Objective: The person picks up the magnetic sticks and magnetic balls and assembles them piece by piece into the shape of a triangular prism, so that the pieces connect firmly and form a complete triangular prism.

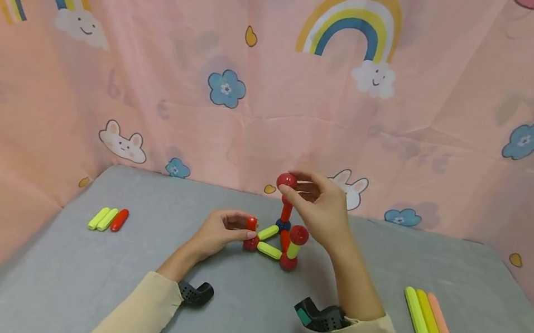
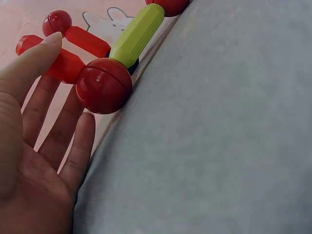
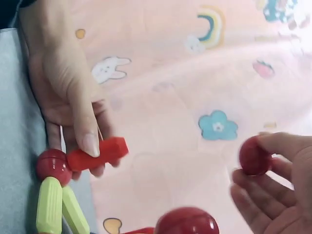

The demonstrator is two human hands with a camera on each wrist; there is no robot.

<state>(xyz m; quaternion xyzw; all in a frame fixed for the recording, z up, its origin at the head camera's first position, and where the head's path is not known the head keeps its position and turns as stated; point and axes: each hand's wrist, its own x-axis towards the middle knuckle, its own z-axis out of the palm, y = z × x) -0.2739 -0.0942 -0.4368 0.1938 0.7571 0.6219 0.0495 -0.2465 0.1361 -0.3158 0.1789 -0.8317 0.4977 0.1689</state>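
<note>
Front lane passable, both flanks barred
Between the two forearms (image 1: 357, 285) the grey tabletop (image 1: 248, 310) leaves a lane up to the frame of sticks and balls (image 1: 269, 250), narrowed by the wrist cameras (image 1: 326, 318) and ending at the upright front post (image 1: 293, 250); the left hand (image 1: 216, 233), thumb and fingers round a red stick (image 1: 251, 223), bars the left side; the right hand (image 1: 326, 207), holding a red ball (image 1: 287, 180), covers the top of the rear post (image 1: 286, 212) in the head view, its forearm blocking the right; behind, the patterned curtain (image 1: 260, 143) rises as a wall; wider room lies between the left hand and the left trio of sticks (image 1: 108, 220), and between the right forearm and the right trio (image 1: 427, 317)
</note>
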